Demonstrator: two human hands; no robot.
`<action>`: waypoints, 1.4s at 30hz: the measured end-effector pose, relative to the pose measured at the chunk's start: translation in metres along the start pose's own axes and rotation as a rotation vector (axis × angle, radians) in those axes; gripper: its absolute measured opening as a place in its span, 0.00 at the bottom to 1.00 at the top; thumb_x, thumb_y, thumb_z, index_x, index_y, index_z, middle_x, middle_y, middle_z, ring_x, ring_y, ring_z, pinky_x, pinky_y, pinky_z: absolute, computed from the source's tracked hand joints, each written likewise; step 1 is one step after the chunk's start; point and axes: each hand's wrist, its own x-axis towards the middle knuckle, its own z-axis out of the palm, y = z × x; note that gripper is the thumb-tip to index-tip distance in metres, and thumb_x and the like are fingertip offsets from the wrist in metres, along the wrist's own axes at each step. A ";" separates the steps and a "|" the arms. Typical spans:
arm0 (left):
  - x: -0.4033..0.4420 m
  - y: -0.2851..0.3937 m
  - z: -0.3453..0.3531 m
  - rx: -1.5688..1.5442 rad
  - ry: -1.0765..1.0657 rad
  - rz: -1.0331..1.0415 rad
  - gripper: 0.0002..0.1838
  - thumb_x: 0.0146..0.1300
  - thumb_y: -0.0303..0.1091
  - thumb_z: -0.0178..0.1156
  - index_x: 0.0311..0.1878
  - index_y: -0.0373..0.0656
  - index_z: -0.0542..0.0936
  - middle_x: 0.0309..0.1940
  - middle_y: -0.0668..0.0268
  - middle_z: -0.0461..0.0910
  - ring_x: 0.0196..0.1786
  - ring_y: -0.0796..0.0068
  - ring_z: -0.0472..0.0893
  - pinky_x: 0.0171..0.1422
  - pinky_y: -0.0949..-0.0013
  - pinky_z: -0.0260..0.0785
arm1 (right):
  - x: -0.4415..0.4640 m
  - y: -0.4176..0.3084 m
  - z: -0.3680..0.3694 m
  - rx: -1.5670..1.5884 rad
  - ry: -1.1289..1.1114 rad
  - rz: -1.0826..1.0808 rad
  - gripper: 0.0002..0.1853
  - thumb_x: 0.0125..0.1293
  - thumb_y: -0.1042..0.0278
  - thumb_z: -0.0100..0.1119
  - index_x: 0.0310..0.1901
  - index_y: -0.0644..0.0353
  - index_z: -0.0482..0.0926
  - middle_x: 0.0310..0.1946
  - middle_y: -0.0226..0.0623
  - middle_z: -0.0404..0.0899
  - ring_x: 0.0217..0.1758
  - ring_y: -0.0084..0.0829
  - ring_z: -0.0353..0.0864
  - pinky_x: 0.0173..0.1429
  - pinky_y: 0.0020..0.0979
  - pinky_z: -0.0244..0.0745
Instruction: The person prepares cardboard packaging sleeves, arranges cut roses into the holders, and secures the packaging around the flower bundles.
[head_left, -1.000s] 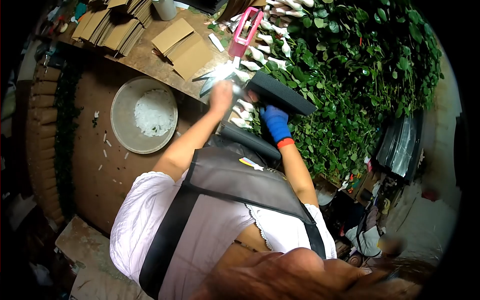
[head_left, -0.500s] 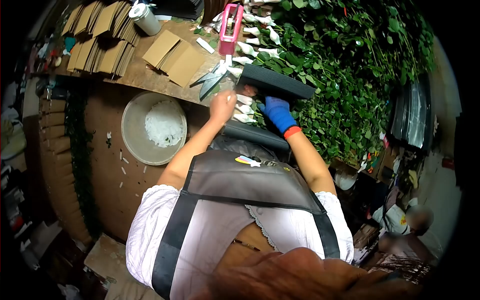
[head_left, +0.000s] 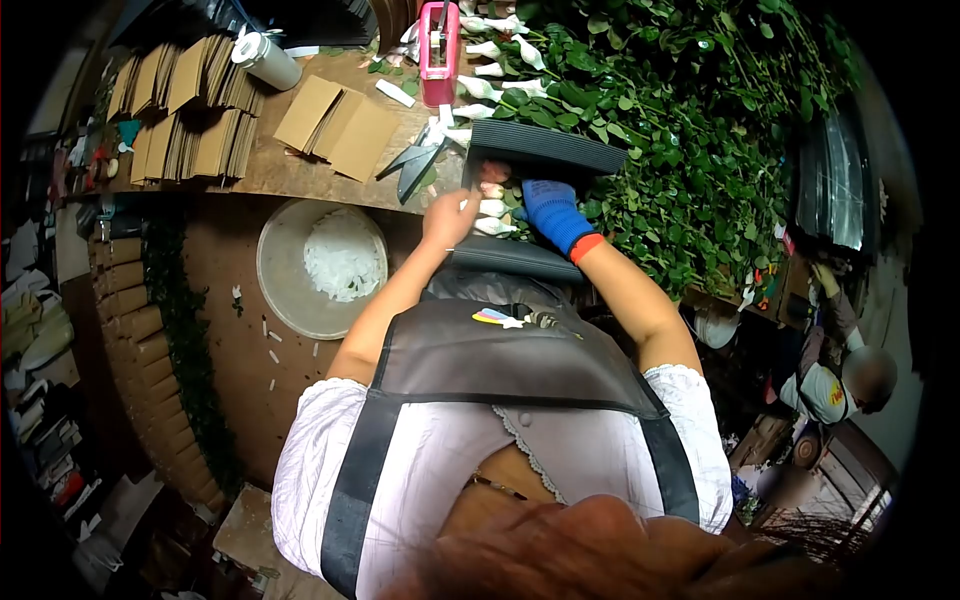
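My bare left hand [head_left: 450, 218] is closed beside the rose heads at the table's front edge. Its fingertips are pinched together, and what they hold is too small to make out. My right hand [head_left: 553, 212], in a blue glove with an orange cuff, curls around rose stems just behind the heads; its fingertips are partly hidden. Pink roses [head_left: 494, 172] show between my hands, under a raised black corrugated sheet [head_left: 550, 147]. Nearby rosebuds in white sleeves [head_left: 493, 225] lie in a row. A second corrugated sheet [head_left: 515, 258] lies along the edge, close to my apron.
Left of the roses lie shears [head_left: 412, 165], a pink tape dispenser [head_left: 438, 65] and folded cardboard [head_left: 340, 128]. A white lidded cup [head_left: 268, 62] stands by cardboard stacks [head_left: 180, 150]. Below is a tub [head_left: 272, 285] of white scraps. Leafy stems [head_left: 690, 150] cover the right side.
The view has shifted slightly. My left hand stays close to the rose heads, while the gloved right hand remains at the stems. More of the pink roses shows under the corrugated sheet.
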 end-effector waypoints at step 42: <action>-0.006 -0.003 -0.033 -0.019 -0.360 -0.078 0.26 0.60 0.58 0.69 0.33 0.39 0.87 0.24 0.57 0.83 0.29 0.65 0.83 0.40 0.62 0.74 | -0.019 -0.020 -0.005 -0.085 -0.177 -0.287 0.15 0.63 0.54 0.61 0.43 0.54 0.86 0.44 0.46 0.87 0.51 0.45 0.86 0.55 0.45 0.80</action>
